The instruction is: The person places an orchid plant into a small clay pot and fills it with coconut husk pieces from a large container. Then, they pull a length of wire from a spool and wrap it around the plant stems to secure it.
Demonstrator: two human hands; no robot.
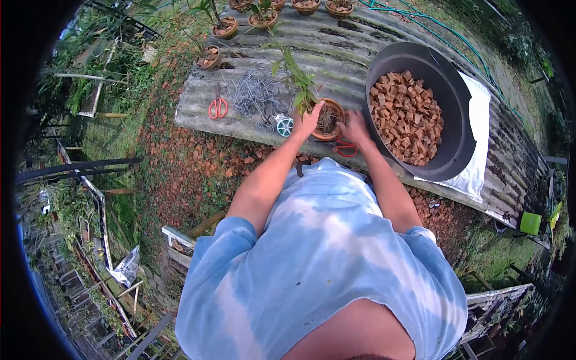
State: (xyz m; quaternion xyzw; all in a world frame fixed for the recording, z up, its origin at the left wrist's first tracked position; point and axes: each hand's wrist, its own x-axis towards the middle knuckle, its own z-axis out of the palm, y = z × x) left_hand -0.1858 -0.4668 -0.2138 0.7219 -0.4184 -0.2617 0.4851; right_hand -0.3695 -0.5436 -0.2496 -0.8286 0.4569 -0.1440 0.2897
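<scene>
A round terracotta pot [336, 110] with a mass of brown roots [327, 120] inside sits near the table's front edge. My left hand [308, 122] is closed around the base of a leafy green plant [298, 78] at the pot's left side; the plant leans away to the upper left. At the right rim, my right hand [355, 128] grips the pot, its thumb over the edge; some fingers are hidden. Red-handled scissors [346, 148] lie just below that hand. Beside my left hand are a reel of green tie wire [284, 126] and a heap of metal wire hooks [255, 93].
A large black tub [459, 114] of brown husk cubes [408, 117] stands at the right on a white sack [477, 96]. Another pair of red-handled scissors [218, 108] lies left. Several potted plants [225, 27] line the back of the corrugated tabletop [336, 60]. A green hose [447, 42] runs behind.
</scene>
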